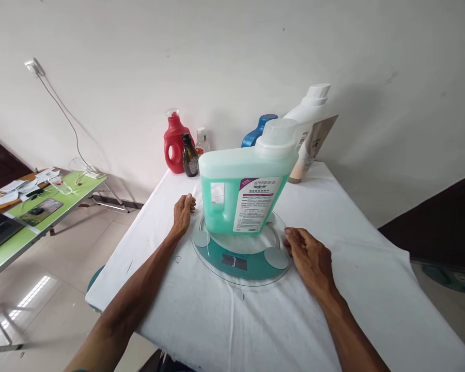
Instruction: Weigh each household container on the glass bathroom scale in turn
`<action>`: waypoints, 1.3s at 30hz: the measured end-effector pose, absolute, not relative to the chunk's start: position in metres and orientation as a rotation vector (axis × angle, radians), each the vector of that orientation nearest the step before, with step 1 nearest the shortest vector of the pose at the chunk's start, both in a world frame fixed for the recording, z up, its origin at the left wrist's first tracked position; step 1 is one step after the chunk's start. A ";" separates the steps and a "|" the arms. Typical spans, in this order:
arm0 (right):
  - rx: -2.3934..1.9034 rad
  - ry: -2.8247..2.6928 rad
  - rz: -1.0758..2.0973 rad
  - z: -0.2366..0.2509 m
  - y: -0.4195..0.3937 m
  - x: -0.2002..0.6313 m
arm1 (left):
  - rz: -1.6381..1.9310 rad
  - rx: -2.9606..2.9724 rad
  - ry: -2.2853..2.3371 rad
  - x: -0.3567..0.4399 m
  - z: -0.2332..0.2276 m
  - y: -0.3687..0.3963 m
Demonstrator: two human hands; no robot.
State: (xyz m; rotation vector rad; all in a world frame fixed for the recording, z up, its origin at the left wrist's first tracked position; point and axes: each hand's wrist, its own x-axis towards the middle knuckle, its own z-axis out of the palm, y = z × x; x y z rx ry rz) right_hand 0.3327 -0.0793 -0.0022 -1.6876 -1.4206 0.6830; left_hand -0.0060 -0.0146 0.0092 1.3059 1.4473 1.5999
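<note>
A large jug of green liquid [232, 165], with a white cap, a see-through handle and a printed label, stands upright on a round glass scale [236, 245]. The scale has a teal front band and a small dark display whose reading I cannot make out. To the left of the jug, my left hand [183, 213] rests on the cloth by the scale's rim, its fingers curled closed with nothing visible in them. At the right rim of the scale, my right hand [310, 257] has its thumb and fingers bent in against the glass edge; its inner fingers are partly hidden.
Along the wall stand a red jug [175, 147], a dark pump bottle [189, 156], a small clear bottle [202, 140], a blue bottle [260, 132] and a white bottle [308, 111]. A white cloth [356, 258] covers the table. Further left is a green desk [42, 217].
</note>
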 end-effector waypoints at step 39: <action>-1.777 -1.419 0.720 -0.019 -0.075 0.360 | 1.915 1.036 1.145 0.038 0.143 -0.016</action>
